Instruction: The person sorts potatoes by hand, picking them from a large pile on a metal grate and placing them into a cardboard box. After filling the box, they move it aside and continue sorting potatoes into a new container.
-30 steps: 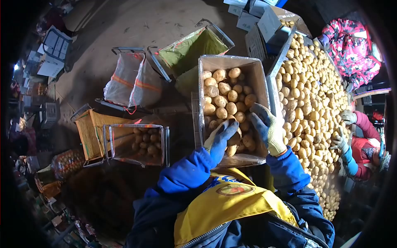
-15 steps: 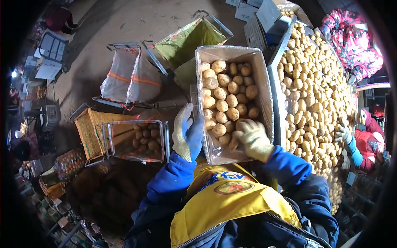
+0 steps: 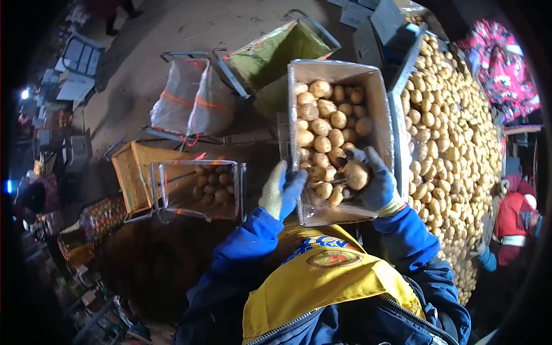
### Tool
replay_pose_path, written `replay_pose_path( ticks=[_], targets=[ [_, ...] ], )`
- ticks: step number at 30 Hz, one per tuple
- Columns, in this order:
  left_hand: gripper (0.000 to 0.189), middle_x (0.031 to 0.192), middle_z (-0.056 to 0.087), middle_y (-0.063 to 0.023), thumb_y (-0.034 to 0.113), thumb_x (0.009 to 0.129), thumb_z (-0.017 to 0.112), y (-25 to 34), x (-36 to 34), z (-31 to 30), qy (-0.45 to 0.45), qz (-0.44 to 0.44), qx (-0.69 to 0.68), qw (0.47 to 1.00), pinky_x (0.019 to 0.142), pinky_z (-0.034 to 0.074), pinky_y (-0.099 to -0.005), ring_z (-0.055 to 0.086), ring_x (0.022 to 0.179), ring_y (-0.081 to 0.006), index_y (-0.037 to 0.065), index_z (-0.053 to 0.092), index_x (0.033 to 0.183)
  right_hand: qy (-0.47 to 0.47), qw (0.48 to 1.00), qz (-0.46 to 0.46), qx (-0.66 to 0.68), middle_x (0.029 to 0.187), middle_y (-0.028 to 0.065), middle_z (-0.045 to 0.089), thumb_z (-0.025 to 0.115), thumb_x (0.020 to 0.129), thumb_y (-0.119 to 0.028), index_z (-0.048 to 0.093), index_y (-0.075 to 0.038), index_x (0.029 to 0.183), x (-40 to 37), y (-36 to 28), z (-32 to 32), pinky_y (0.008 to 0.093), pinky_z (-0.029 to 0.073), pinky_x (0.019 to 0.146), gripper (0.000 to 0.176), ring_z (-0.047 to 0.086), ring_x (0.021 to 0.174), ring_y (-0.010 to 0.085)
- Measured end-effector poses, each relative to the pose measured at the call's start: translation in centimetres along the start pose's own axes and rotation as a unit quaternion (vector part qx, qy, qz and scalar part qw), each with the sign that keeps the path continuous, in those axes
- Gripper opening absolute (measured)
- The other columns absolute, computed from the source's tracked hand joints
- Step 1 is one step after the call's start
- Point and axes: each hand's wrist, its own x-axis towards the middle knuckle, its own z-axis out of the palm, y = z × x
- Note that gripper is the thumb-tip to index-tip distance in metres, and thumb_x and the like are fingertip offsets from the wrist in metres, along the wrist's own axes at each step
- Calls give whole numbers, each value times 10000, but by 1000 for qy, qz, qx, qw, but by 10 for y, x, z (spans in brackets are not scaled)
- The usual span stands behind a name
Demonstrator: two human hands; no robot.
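A cardboard box [image 3: 384, 115] lined with clear plastic stands in front of me, holding many potatoes [image 3: 322, 144]. My right hand [image 3: 376, 183], in a blue and cream glove, is inside the box's near right part, fingers curled round a large potato [image 3: 356, 175]. Near the box's left wall is my left hand [image 3: 283, 190], gloved the same way, fingers apart and nothing in it. Bare plastic lining shows at the box's near end.
Right of the box lies a big heap of potatoes [image 3: 443, 144] behind a metal edge [image 3: 409, 57]. Frames with a green bag [image 3: 270, 54], a white bag [image 3: 187, 100] and an orange bag [image 3: 135, 175] stand left. Co-workers [image 3: 512, 213] are at the far right.
My right hand has turned over and now holds a large potato above the others. The view has shifted, so the box appears further right. A co-worker's hand at the right has moved nearer.
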Motion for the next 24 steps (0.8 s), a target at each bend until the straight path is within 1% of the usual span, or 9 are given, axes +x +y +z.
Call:
replay_pose_path(
  ticks=[5, 6, 7, 9, 12, 15, 19, 21, 24],
  targets=[
    [657, 1399, 615, -124, 121, 991, 680, -12, -11, 6, 20, 58, 206, 977, 1091, 465, -363, 605, 1270, -221, 42, 372, 1565, -47, 977, -169, -119, 1287, 122, 663, 615, 1034, -230, 556, -36, 1426, 33, -15, 59, 328, 525, 1010, 441, 654, 1156, 219],
    [657, 1399, 615, -124, 121, 991, 680, -18, -12, 1, 25, 57, 205, 977, 1091, 465, -363, 605, 1270, -221, 42, 372, 1565, -54, 861, -371, -344, 1241, 105, 665, 605, 1035, -167, 554, -33, 1430, 39, -4, 85, 302, 524, 968, 421, 652, 1099, 179],
    [701, 1420, 582, -177, 145, 975, 695, -29, -11, -5, 7, 86, 204, 975, 1079, 478, -395, 599, 1281, -270, 54, 351, 1579, -2, 936, -228, -270, 1235, 88, 656, 610, 1031, -162, 546, -18, 1437, 49, -5, 100, 298, 518, 952, 435, 631, 1079, 147],
    [746, 1441, 549, -230, 169, 958, 710, -40, 1, -6, -26, 123, 199, 972, 1068, 490, -428, 592, 1291, -319, 67, 330, 1592, -44, 870, -103, -479, 1397, 117, 605, 675, 1005, -183, 425, -21, 1550, 39, 5, 131, 346, 461, 1083, 621, 542, 1304, 199],
    [725, 1466, 564, -222, 221, 961, 689, -46, 24, -2, -102, -153, -193, 964, 1039, 520, -422, 608, 1299, -355, 90, 345, 1586, -112, 742, -242, -614, 1401, 191, 612, 742, 955, -201, 490, -3, 1496, 33, 25, 123, 362, 439, 1116, 629, 576, 1315, 259],
    [747, 1374, 640, -222, 220, 919, 719, -17, 3, -12, -39, 59, 235, 969, 1002, 541, -405, 662, 1229, -327, 128, 376, 1576, 77, 720, -200, -660, 1328, 164, 658, 758, 929, -193, 603, -42, 1383, 42, 5, 78, 372, 504, 1039, 502, 640, 1239, 298],
    [764, 1337, 673, -154, 158, 895, 769, -2, 1, -17, -60, 20, 207, 976, 1035, 502, -370, 644, 1223, -213, 112, 417, 1571, 163, 510, -303, -789, 1396, 166, 624, 766, 896, -251, 586, -79, 1404, 85, -26, 8, 492, 524, 995, 566, 624, 1238, 371],
    [740, 1361, 656, -144, 115, 903, 748, -5, 2, -21, -78, -51, 197, 976, 1060, 477, -351, 622, 1230, -191, 59, 414, 1561, 125, 407, -176, -888, 1520, 170, 506, 756, 866, -248, 487, -124, 1504, 88, -11, -14, 575, 454, 1053, 703, 520, 1343, 409],
    [709, 1451, 572, -141, 12, 916, 710, -2, 2, -25, -113, 6, 145, 983, 1135, 407, -339, 549, 1311, -202, -17, 391, 1548, 59, 379, -215, -898, 1584, 176, 359, 684, 889, -257, 437, -199, 1531, 43, 46, 6, 743, 293, 1085, 690, 374, 1407, 473]
  ],
)
